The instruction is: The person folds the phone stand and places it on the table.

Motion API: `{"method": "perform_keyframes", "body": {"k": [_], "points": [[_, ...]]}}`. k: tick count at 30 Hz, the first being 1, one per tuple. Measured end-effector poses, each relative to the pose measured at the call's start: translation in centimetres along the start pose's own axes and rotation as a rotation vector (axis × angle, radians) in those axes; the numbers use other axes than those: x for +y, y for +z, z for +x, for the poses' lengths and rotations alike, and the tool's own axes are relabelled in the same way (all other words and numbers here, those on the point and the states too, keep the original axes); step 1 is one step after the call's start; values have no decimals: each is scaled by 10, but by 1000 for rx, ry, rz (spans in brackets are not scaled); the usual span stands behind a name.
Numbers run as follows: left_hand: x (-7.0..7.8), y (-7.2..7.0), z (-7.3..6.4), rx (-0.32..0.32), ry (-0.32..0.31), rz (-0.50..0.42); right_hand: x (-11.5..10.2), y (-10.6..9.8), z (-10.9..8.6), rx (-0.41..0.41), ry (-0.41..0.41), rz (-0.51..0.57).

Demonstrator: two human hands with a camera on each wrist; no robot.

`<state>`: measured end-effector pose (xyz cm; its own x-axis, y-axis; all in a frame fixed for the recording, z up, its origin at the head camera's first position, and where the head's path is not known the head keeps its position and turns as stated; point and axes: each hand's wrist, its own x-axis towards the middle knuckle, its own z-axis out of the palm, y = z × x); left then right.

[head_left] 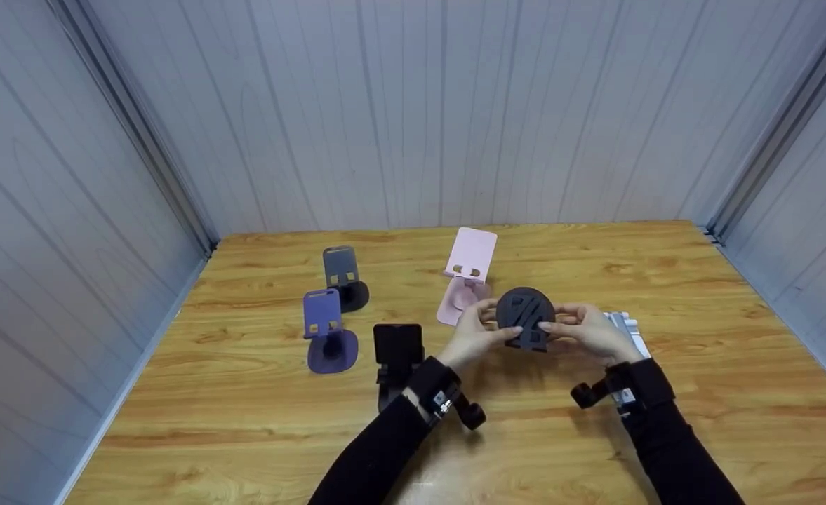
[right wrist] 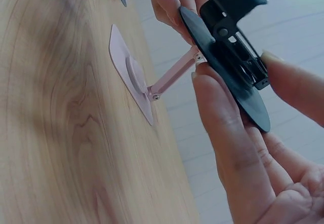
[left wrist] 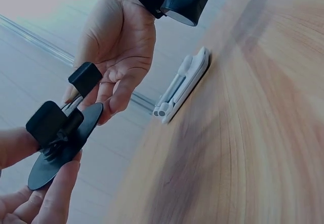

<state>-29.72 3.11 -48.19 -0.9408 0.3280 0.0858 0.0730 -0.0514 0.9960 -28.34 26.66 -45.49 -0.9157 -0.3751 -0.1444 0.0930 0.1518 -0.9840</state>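
Both hands hold a black folding phone stand point(head_left: 523, 308) over the table, its round base seen face-on in the head view. The left hand point(head_left: 470, 338) pinches its left edge between thumb and fingers. On the opposite edge, the right hand point(head_left: 590, 334) does the same, thumb on the near face. From the left wrist, the stand's round base point(left wrist: 43, 171) is edge-on, with its arm and padded pieces folded close against it. The right wrist view shows the right thumb point(right wrist: 293, 84) at the folded hinge part and fingers under the base.
A pink phone stand point(head_left: 472, 252) stands open behind the hands. Grey point(head_left: 340, 264) and purple point(head_left: 322, 312) stands are at the left. Near the left wrist is a black stand point(head_left: 398, 345) with a dark upright panel. A white folded stand point(left wrist: 185, 84) lies beside the right hand.
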Motion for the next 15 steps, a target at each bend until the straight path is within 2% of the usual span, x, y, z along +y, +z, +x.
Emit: {"method": "perform_keyframes", "body": {"k": [9,15], "points": [[-2,1,0,-5,41,-37,-1,1,1,15,-9,-67],[1,2,-2,-9,44,-16,-3,-1,0,12,5,-8]]}}
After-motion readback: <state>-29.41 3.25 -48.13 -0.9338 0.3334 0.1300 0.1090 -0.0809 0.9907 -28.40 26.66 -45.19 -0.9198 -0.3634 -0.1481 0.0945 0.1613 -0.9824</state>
